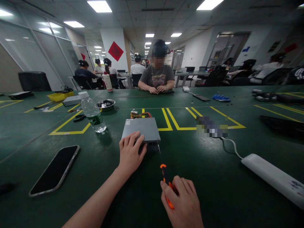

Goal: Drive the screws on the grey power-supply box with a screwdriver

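A grey metal box (147, 128) with a socket in its near side and a bundle of coloured wires (143, 115) behind it lies on the green table. My left hand (131, 152) rests on its near left part, fingers spread over the top and near edge. In my right hand (181, 199) is an orange and black screwdriver (163, 172), gripped by the handle. Its thin shaft points away from me, and the tip is at the box's near right corner; whether it touches a screw is too small to tell.
A water bottle (95, 115) and a metal bowl (106, 105) stand left of the box. A phone (55, 171) lies at the near left, a white power strip (273, 177) at the right. A person (158, 76) sits across the table (128, 205).
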Action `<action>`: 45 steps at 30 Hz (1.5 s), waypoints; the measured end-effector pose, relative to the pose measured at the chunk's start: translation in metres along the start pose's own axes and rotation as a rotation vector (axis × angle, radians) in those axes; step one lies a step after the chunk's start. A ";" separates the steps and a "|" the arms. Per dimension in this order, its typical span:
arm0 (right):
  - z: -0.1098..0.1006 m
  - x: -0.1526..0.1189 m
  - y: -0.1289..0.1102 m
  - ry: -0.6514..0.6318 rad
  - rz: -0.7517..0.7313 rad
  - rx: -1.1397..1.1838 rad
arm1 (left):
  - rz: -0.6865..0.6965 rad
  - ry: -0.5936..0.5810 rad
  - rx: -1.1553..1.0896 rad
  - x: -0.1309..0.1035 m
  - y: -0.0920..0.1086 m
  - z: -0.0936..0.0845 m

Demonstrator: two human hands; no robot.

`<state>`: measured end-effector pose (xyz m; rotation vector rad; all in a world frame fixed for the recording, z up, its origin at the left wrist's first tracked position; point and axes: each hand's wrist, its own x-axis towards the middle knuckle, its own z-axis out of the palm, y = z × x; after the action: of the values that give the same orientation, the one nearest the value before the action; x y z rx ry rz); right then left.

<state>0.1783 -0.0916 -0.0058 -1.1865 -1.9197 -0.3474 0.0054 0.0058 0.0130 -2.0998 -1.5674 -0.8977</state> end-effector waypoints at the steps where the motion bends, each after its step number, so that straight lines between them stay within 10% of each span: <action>1: 0.000 0.000 0.000 0.000 0.000 -0.007 | -0.002 0.000 0.001 0.000 0.000 0.000; 13: -0.011 -0.004 0.012 -0.069 0.195 0.121 | -0.008 0.010 -0.016 0.000 0.000 0.002; 26: -0.009 -0.001 0.009 -0.015 -0.003 -0.016 | -0.014 0.006 -0.004 -0.001 0.000 0.001; 37: -0.009 -0.003 0.010 -0.065 0.278 0.143 | -0.013 -0.008 -0.010 0.000 0.000 0.001; 45: -0.010 0.000 0.011 0.003 0.032 0.025 | -0.010 -0.004 -0.010 0.000 -0.001 0.002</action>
<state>0.1928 -0.0924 -0.0016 -1.1981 -1.8954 -0.3075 0.0050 0.0069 0.0116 -2.1045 -1.5795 -0.9071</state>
